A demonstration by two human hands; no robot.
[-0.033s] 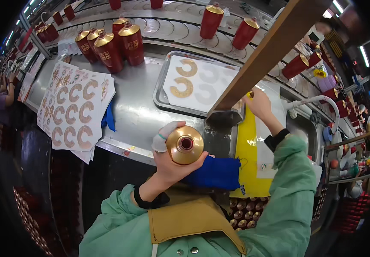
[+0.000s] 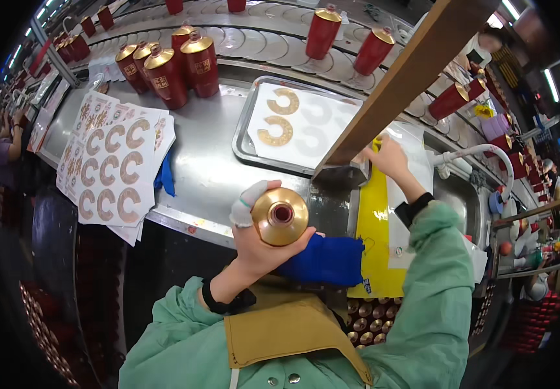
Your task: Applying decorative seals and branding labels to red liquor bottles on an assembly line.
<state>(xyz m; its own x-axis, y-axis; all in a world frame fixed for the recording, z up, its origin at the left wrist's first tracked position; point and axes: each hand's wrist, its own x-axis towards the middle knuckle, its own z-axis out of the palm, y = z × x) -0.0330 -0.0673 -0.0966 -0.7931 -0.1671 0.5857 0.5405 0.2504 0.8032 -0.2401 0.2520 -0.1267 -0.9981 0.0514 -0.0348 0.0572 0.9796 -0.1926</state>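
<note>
My left hand (image 2: 257,255) is wrapped round a bottle (image 2: 264,228) with a gold shoulder and a dark open neck, held upright over the bench's front edge. White covers sit on some of its fingers. At the far side of the sink edge, my right hand (image 2: 393,160) has its fingers bent together by the top of a yellow cloth (image 2: 374,214), beside a small metal box (image 2: 341,176). Its fingertips are partly hidden, so what they hold cannot be made out. Below the bottle lies a folded blue cloth (image 2: 328,260).
A metal tray (image 2: 244,146) holds a white sheet with C-shaped gold decals (image 2: 275,131). More decal sheets (image 2: 108,168) are stacked left. Several red bottles (image 2: 166,81) stand behind them. A slanting wooden post (image 2: 400,91) rises beside my right hand. Beyond runs a conveyor (image 2: 273,48).
My right hand has shifted slightly left, toward the post. The bottle in my left hand has barely moved.
</note>
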